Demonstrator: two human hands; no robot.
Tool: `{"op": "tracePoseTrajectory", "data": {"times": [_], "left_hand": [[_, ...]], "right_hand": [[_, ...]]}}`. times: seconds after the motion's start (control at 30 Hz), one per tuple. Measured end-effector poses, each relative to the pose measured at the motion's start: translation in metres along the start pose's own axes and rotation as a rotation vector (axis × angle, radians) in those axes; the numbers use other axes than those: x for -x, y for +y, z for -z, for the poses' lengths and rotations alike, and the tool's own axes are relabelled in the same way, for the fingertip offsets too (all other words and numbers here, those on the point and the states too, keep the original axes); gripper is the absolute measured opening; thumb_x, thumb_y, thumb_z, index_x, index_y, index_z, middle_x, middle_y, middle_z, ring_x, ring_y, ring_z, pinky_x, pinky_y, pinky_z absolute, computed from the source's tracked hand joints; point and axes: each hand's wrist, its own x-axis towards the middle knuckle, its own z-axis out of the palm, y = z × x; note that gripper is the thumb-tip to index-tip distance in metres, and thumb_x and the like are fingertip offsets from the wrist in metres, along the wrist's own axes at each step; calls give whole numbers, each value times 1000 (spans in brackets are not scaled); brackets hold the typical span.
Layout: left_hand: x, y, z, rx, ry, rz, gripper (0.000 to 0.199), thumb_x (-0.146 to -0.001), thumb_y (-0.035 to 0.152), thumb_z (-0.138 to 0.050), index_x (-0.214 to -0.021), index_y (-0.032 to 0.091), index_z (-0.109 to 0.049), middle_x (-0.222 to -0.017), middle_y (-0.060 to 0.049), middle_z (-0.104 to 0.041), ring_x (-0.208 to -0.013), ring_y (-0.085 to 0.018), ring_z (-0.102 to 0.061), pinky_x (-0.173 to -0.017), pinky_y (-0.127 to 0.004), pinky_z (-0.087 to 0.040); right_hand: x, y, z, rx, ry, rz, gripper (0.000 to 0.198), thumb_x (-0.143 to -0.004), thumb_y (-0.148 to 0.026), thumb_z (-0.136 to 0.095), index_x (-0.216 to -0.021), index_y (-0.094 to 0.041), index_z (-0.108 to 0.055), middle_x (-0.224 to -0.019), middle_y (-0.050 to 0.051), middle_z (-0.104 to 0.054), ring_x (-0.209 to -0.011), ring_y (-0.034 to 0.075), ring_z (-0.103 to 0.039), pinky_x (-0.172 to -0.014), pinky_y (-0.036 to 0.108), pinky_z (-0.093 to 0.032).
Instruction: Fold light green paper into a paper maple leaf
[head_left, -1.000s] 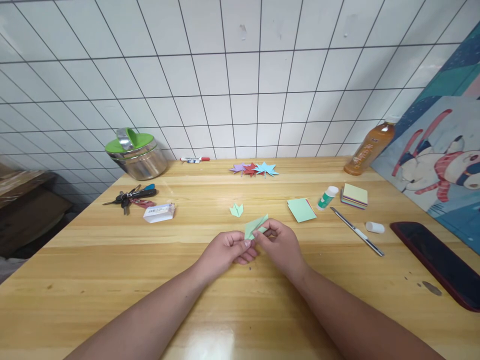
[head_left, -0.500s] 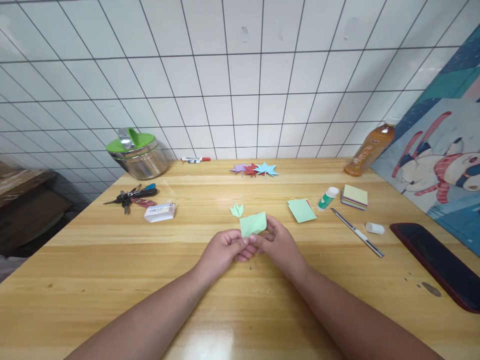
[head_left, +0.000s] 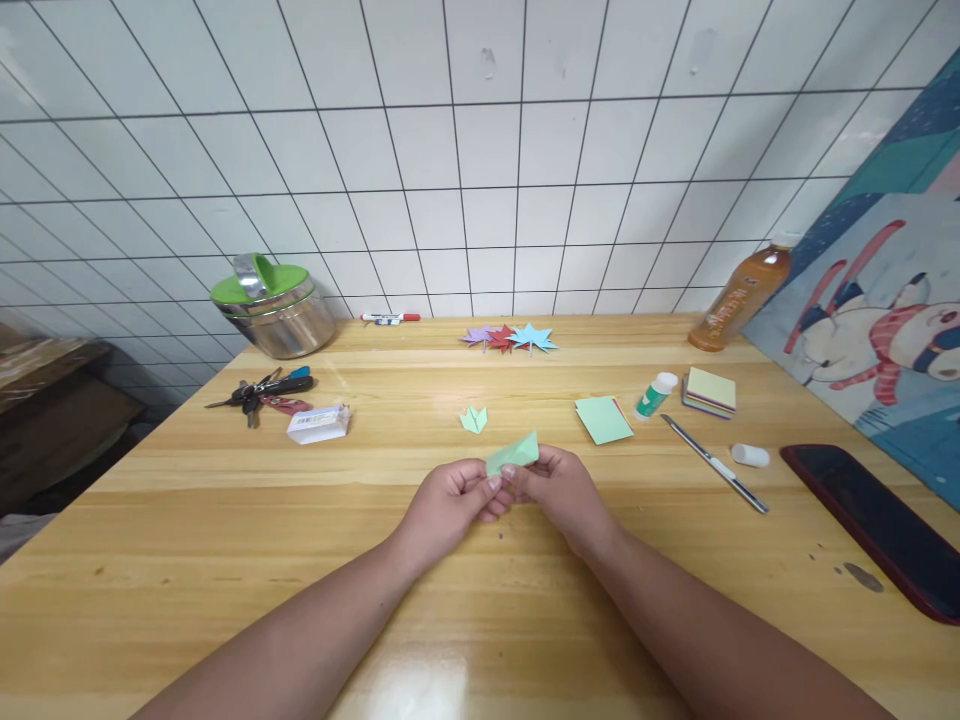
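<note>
Between my fingers is a small piece of light green paper point(head_left: 514, 455), tilted and partly bent over. My left hand point(head_left: 454, 500) pinches its lower left side with thumb and fingers. On the other side, my right hand point(head_left: 559, 490) has its thumb pressed on the front of the paper and fingers behind it. Both hands are closed, their thumbs close together. A folded green paper piece point(head_left: 474, 419) with pointed tips lies just beyond the held paper. To the right is a stack of green paper squares point(head_left: 604, 420), with a red edge peeking out.
Paper leaves point(head_left: 532, 338) in purple, red and blue lie near the tiled wall. Rightward are a glue stick point(head_left: 655, 396), its cap point(head_left: 750, 456), a cutter knife point(head_left: 714, 464), a phone point(head_left: 874, 525) and a bottle point(head_left: 742, 300). Leftward are keys point(head_left: 262, 392), a small box point(head_left: 319, 424) and a pot point(head_left: 281, 318).
The green paper has tilted and folded over, showing a narrower face than before. My right hand has shifted slightly down, and both hands keep their grip.
</note>
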Motion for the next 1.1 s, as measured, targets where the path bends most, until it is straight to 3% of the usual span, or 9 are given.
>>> {"op": "tracePoseTrajectory", "data": {"times": [0.53,0.73,1.1], "left_hand": [[0,-2,3,-77,-11,-38,27,-73,40,-61,-80,14,-63,-77,-7,-68,-64,-15,-62,-56,-24,-48],[0,0,4,-83,28,-24,26,-72,38,-62,-73,13,-64,-67,-5,-67,-60,-14,-62,-57,-24,-48],[-2,-2,15,-320,65,-136,25,-75,36,-57,-65,15,-63,-63,-4,-67,-59,-16,-62,-57,-25,-47]], "right_hand": [[-2,-1,0,-2,4,-24,25,-59,-33,-72,-74,-14,-69,-62,1,-64,-60,13,-55,-60,25,-43],[-1,0,-1,35,19,-18,27,-58,-36,-72,-73,-14,-68,-66,2,-64,-62,13,-55,-61,27,-45],[-1,-1,1,-3,79,-90,29,-53,-39,-74,-58,-16,-58,-64,-1,-60,-62,12,-53,-63,28,-50]]}}
